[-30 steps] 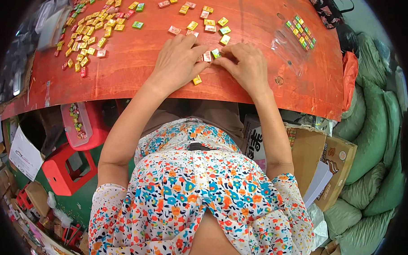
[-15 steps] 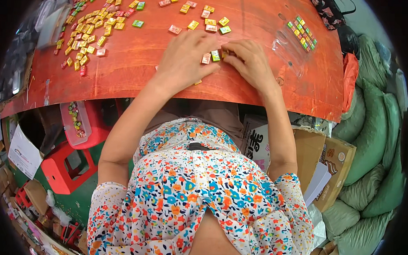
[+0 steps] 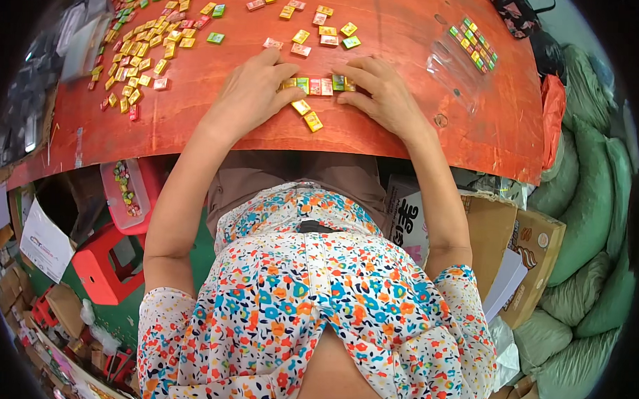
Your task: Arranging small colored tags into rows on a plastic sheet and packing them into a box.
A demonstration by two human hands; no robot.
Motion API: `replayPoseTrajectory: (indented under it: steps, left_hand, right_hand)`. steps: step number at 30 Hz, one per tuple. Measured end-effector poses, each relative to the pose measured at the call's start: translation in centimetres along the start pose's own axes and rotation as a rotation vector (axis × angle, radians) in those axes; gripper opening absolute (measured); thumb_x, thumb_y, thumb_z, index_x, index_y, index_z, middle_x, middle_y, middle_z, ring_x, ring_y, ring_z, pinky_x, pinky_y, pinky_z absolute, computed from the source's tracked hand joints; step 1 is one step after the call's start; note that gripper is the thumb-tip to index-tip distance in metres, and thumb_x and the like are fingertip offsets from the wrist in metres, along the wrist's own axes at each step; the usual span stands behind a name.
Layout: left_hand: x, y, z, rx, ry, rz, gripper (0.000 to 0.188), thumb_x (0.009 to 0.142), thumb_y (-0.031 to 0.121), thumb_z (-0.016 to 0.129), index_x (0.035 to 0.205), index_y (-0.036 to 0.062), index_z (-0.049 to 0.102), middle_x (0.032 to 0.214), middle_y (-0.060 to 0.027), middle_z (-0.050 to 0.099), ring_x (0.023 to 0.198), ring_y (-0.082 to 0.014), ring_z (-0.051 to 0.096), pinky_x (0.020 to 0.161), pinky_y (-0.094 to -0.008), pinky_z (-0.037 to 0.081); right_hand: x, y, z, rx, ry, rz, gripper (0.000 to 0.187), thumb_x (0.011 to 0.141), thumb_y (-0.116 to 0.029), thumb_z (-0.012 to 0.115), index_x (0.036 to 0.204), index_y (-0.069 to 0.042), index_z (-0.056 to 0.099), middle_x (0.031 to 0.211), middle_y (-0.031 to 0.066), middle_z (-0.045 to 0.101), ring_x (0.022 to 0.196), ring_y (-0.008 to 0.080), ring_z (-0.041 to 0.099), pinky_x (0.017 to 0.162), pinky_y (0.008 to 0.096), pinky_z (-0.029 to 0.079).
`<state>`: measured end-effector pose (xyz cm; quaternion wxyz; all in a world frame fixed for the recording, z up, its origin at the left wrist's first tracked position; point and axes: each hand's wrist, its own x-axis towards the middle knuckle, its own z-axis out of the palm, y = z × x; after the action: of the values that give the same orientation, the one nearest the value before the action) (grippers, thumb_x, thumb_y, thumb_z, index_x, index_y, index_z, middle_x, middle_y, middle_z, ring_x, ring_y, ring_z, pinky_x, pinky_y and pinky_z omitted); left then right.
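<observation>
Boxes point(image 3: 315, 86) are lined up, ends pinched by left hand point(image 3: 250, 91) and right hand point(image 3: 385, 95), fingers half-curled; even pressure seems needed.

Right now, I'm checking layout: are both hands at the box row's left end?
No, the right hand is at the right end of the row.

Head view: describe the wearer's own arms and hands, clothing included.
The left hand and right hand are ungloved, and the left forearm and right forearm are uncovered, with no watch or bracelet visible. The loose, short white fabric sleeves end near the elbows, printed with small flowers in orange, red and blue plus dark specks.
</observation>
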<state>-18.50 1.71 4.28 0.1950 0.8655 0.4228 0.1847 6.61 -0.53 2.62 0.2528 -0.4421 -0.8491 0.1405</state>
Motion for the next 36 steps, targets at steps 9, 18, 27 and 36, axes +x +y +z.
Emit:
replayPoseTrajectory:
  steps: [9, 18, 27, 36]
  left_hand:
    - [-0.6, -1.2, -0.8, -0.102, -0.001, -0.019, 0.030, 0.081, 0.021, 0.071, 0.105, 0.0028, 0.067, 0.094, -0.0134, 0.058, 0.087, -0.0322, 0.062, 0.076, -0.0416, 0.050]
    - [0.3, -0.8, 0.2, -0.124, -0.032, 0.054, 0.027, 0.080, 0.020, 0.072, 0.101, 0.0039, 0.069, 0.085, -0.0110, 0.058, 0.081, -0.0295, 0.061, 0.071, -0.0402, 0.048]
    - [5.9, 2.9, 0.5, -0.243, -0.066, 0.100, 0.021, 0.081, 0.016, 0.072, 0.098, 0.0046, 0.072, 0.075, -0.0106, 0.054, 0.071, -0.0251, 0.058, 0.067, -0.0376, 0.046]
    - [22.2, 8.5, 7.3, -0.105, -0.072, 0.493, 0.027, 0.080, 0.024, 0.069, 0.104, 0.0110, 0.073, 0.090, -0.0125, 0.062, 0.087, -0.0316, 0.062, 0.078, -0.0431, 0.051]
  right_hand:
    - [0.5, -0.5, 0.5, -0.136, 0.017, -0.042, 0.041, 0.079, -0.028, 0.074, 0.117, -0.012, 0.067, 0.105, 0.0069, 0.062, 0.100, 0.0254, 0.058, 0.092, 0.0405, 0.042]
    - [0.0, -0.4, 1.7, -0.246, 0.109, -0.025, 0.032, 0.081, -0.034, 0.071, 0.105, -0.013, 0.069, 0.100, 0.0039, 0.061, 0.097, 0.0249, 0.056, 0.098, 0.0451, 0.038]
    - [-2.5, 0.7, -2.0, -0.282, 0.281, 0.076, 0.028, 0.080, -0.029, 0.073, 0.102, -0.013, 0.068, 0.099, 0.0040, 0.061, 0.094, 0.0263, 0.057, 0.098, 0.0453, 0.041]
    - [-7.1, 10.8, -10.5, -0.465, 0.429, 0.196, 0.023, 0.081, -0.024, 0.072, 0.099, -0.010, 0.071, 0.090, 0.0059, 0.064, 0.088, 0.0263, 0.059, 0.080, 0.0401, 0.045]
